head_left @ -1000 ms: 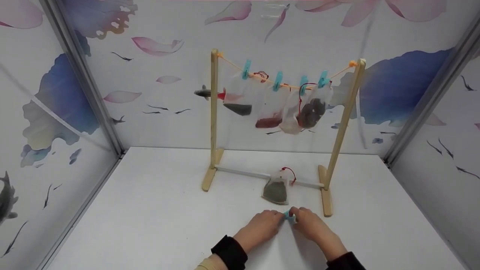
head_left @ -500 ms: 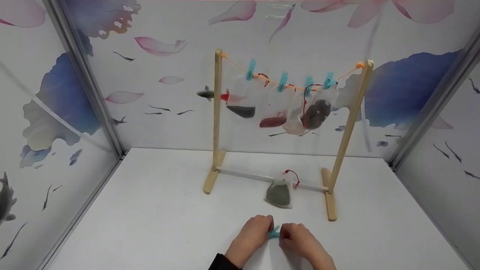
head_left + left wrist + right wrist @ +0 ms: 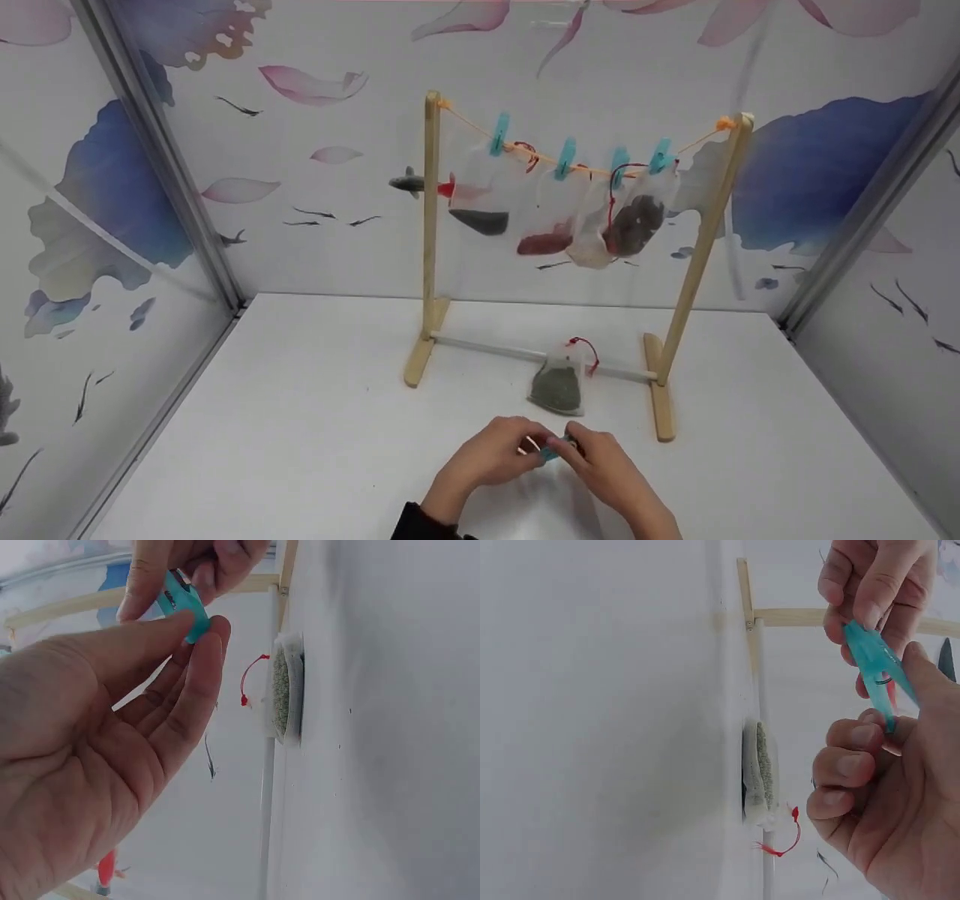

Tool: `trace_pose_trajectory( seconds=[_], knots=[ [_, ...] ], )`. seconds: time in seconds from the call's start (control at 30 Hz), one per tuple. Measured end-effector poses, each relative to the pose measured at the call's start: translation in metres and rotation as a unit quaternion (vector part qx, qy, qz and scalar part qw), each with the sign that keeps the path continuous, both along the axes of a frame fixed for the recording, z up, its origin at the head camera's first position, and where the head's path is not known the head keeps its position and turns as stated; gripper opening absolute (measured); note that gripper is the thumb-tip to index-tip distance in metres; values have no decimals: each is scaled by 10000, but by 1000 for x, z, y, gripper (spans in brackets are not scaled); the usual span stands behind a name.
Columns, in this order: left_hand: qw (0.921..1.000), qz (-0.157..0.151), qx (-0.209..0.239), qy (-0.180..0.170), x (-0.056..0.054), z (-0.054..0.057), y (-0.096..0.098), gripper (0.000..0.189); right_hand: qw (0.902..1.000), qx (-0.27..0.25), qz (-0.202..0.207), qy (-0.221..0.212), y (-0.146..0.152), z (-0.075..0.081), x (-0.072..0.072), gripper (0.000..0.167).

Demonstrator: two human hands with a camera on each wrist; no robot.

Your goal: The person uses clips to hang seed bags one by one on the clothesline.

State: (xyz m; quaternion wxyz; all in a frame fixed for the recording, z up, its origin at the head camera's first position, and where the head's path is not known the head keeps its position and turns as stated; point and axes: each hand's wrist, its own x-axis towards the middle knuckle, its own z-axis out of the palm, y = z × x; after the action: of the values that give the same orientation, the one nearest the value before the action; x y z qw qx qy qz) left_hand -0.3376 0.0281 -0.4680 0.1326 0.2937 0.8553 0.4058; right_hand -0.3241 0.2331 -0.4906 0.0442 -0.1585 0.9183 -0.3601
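Between both hands, low over the table's front, is a teal clothespin [image 3: 871,664]. My left hand [image 3: 504,452] pinches one end of it between thumb and fingertips, as the left wrist view makes plain. The other end, with its two handles, is in my right hand [image 3: 609,466], thumb on one side and curled fingers on the other. Just beyond the hands a small sheer pouch [image 3: 556,388] with dark greenish filling and a red cord lies on the table, its top against the rack's bottom bar.
A wooden rack [image 3: 430,225] stands behind the pouch. Along its orange string [image 3: 546,159], several teal clothespins [image 3: 566,159] hold sheer pouches [image 3: 636,225] with dark, red and pale contents. Patterned panels [image 3: 322,225] enclose the white table [image 3: 300,420] at back and sides.
Both hands first drew back toward the body with the clothespin, then moved slightly forward again. Their fingers have shifted around it. The pouch on the table stays in place.
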Motion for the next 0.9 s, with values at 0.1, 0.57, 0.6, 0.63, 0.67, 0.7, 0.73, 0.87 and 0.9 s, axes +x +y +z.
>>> trace_pose_trajectory(
  seconds=[0.1, 0.57, 0.6, 0.63, 0.67, 0.7, 0.73, 0.87, 0.9],
  knots=[
    [9992, -153, 277, -236, 0, 0, -1, 22, 9992, -103, -197, 338, -2, 2, 2, 40],
    [9922, 349, 1185, -195, -6, 1, -13, 21, 9977, -365, 294, 500, -3, 10, 6, 33],
    [9919, 357, 1203, -192, -6, 2, -14, 21, 9978, -325, 302, 490, -3, 11, 6, 34],
    [9918, 367, 1207, -189, -6, 2, -15, 21, 9980, -295, 291, 488, -3, 11, 7, 34],
    [9919, 374, 1201, -183, -6, 2, -15, 21, 9981, -265, 270, 491, -4, 12, 7, 34],
    [9920, 377, 1192, -179, -6, 2, -15, 21, 9981, -238, 244, 504, -4, 12, 8, 34],
    [9921, 381, 1184, -179, -6, 2, -15, 22, 9981, -220, 224, 532, -4, 13, 8, 34],
    [9923, 432, 1144, -199, -6, 0, -13, 22, 9973, -193, 159, 691, -5, 12, 9, 32],
    [9923, 448, 1138, -206, -6, -1, -12, 22, 9969, -211, 148, 741, -5, 12, 9, 31]
  ],
)
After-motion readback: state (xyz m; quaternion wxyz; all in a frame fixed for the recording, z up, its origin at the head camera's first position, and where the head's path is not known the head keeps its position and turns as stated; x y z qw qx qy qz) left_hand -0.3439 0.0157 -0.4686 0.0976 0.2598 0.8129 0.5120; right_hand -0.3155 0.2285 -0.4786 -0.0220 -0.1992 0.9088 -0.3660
